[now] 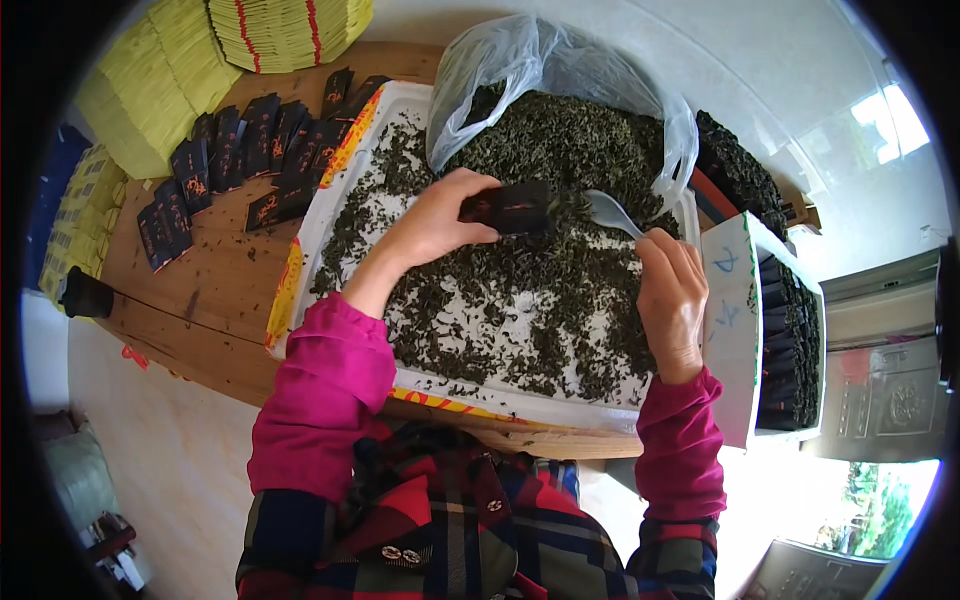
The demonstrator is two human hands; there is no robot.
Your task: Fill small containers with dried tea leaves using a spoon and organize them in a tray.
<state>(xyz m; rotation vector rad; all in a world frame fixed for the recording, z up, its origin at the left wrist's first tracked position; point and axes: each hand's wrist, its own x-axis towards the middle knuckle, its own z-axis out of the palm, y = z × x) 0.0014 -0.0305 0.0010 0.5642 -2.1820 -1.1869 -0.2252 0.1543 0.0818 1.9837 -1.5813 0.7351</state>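
Observation:
My left hand (446, 217) grips a small black packet (514, 208) with orange print, held sideways over a white foam tray (300, 315). In my right hand (671, 292) is a pale spoon (611, 214), its bowl just right of the packet's end, close to dark dried leaves (577, 142) that look like loose tea. The leaves lie heaped in a clear plastic bag (487, 56) that stands open at the tray's far side, and more are scattered over the tray floor. Whether leaves are inside the packet I cannot tell.
Several black packets (259, 135) lie on the wooden table (217, 262) at left, near stacked yellow packs (150, 82) and a black cup (86, 292). At right, a white foam box (731, 322) holds rows of leaf-topped black packets (780, 352); more stand behind it.

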